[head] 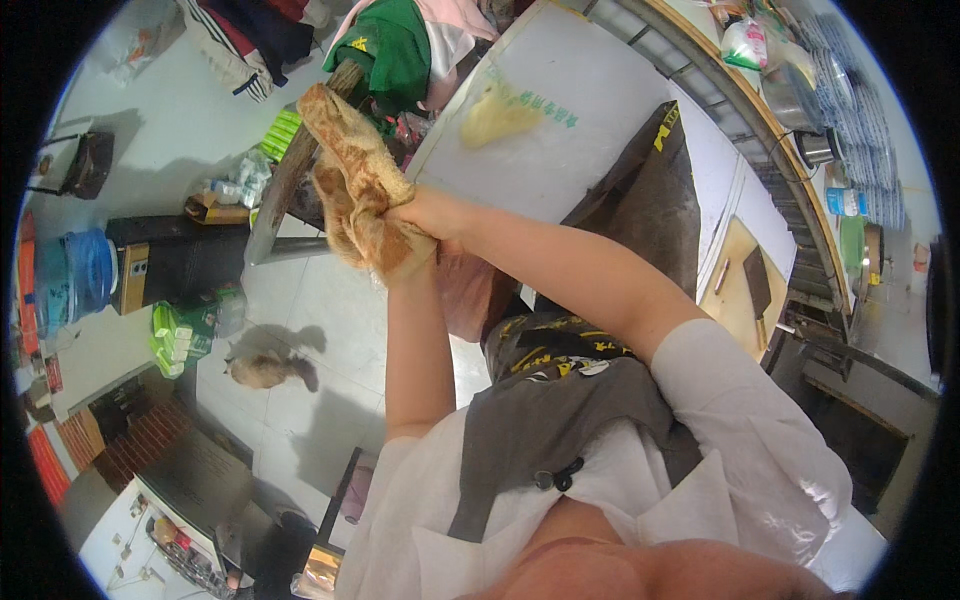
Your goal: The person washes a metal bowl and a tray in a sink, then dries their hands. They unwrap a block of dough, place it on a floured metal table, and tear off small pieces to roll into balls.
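Observation:
A brown-and-cream patterned towel [360,172] is wrapped around my left hand, which it hides down to the wrist. Only my bare left forearm [420,345] shows below the cloth. My right hand [429,217] is closed on the towel near the left wrist, with some of its fingers hidden by folds. The towel's far end reaches towards a rough wooden post [285,184]. To the right of the towel is a white tabletop or lid [555,64] bearing green writing. A pale yellow, dough-like mass [499,116] shows on or through it.
Green cloth [394,56] hangs at the post's top. A cat [262,367] is on the tiled floor [289,300]. Dark brown cloth [652,202] drapes the right side, near a cutting board [731,274] with a cleaver [757,281]. A black cabinet [184,251] stands left.

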A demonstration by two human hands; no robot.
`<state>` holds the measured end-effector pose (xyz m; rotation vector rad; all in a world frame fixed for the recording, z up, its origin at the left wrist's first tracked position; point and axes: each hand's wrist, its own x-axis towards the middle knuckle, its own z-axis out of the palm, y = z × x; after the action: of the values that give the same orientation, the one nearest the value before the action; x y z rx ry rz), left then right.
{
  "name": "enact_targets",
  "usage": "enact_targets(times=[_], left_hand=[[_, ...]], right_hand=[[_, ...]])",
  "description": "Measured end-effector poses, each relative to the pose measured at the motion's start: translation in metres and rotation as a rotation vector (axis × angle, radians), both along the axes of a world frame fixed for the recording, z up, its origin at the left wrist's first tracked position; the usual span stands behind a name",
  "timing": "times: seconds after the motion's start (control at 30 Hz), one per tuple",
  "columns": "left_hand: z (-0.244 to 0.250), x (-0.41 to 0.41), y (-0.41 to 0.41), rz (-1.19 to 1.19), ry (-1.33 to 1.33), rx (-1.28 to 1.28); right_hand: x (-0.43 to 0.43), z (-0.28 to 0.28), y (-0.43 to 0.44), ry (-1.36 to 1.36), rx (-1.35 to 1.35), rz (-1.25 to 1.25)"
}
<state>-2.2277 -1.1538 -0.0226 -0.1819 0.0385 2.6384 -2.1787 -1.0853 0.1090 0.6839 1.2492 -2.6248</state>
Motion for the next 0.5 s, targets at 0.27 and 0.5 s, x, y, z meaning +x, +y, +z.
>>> enact_targets(times=[0.27, 0.5], left_hand=[[0.119, 0.030, 0.015, 0.121, 0.525, -1.117], [0.166, 0.046, -0.007, -0.102, 0.352, -0.621]], right_hand=[[-0.006, 0.024, 0.011, 0.001, 0.051, -0.063], [-0.024, -0.010, 0.025, 0.043, 0.177, -0.042]])
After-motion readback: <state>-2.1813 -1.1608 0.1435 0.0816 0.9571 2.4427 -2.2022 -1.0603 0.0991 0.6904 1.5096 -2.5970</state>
